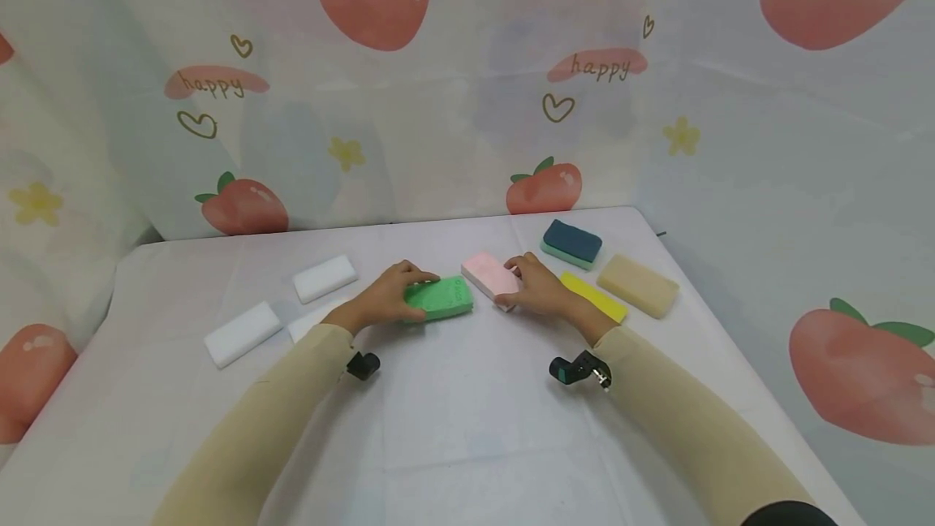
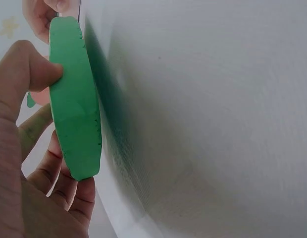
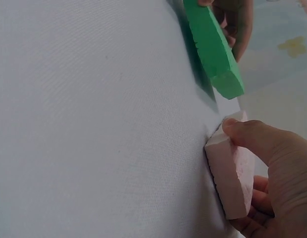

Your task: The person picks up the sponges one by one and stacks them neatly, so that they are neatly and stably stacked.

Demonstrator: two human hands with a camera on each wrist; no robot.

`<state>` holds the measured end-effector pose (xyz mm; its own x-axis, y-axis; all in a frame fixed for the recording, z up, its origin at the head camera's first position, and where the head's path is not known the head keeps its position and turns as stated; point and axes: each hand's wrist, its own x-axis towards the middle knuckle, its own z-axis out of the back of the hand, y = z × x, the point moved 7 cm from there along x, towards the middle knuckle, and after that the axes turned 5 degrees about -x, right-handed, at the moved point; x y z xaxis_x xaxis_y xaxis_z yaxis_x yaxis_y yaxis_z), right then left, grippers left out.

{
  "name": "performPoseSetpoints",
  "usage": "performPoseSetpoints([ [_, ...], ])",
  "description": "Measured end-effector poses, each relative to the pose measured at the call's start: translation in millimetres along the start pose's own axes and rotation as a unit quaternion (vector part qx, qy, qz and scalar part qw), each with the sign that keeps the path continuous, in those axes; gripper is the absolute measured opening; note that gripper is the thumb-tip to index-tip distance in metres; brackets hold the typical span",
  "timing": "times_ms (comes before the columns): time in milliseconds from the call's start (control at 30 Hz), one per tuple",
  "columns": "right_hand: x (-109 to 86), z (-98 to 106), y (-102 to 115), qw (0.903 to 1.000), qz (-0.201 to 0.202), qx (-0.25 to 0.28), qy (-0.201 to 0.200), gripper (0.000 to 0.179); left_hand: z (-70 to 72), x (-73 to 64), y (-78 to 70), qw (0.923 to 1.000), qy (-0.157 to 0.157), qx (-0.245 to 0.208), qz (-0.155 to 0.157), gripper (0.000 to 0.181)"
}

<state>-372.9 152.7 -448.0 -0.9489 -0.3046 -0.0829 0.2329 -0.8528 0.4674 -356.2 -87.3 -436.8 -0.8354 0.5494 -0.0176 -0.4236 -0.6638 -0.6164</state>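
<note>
Between thumb and fingers, my left hand (image 1: 387, 295) holds a green sponge (image 1: 442, 299). In the left wrist view the green sponge (image 2: 74, 99) stands just off the white cloth, its shadow beside it. My right hand (image 1: 542, 289) grips a pink sponge (image 1: 488, 273) by its sides, thumb on the near end. The right wrist view shows this pink sponge (image 3: 228, 176) at the cloth, its thin edge facing the camera. A small gap separates the two sponges.
On the left lie white sponges (image 1: 243, 334), (image 1: 325, 278), one partly hidden behind the left wrist. To the right are a dark blue and green sponge (image 1: 572, 243), a yellow sponge (image 1: 595, 295) partly behind the right forearm, and a beige sponge (image 1: 639, 286). A printed curtain (image 1: 453, 120) hangs behind the table.
</note>
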Motion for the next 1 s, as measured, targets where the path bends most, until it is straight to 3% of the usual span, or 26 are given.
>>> performPoseSetpoints([
  [700, -4.1, 4, 4, 0.9999, 0.011, -0.005, -0.001, 0.068, -12.3, 11.4, -11.3, 0.9996, 0.014, 0.015, -0.02, 0.064],
  [1000, -1.6, 2, 1, 1.0, 0.002, -0.005, 0.003, 0.069, -17.6, 13.4, -13.2, 0.9994, 0.026, 0.022, -0.01, 0.063],
])
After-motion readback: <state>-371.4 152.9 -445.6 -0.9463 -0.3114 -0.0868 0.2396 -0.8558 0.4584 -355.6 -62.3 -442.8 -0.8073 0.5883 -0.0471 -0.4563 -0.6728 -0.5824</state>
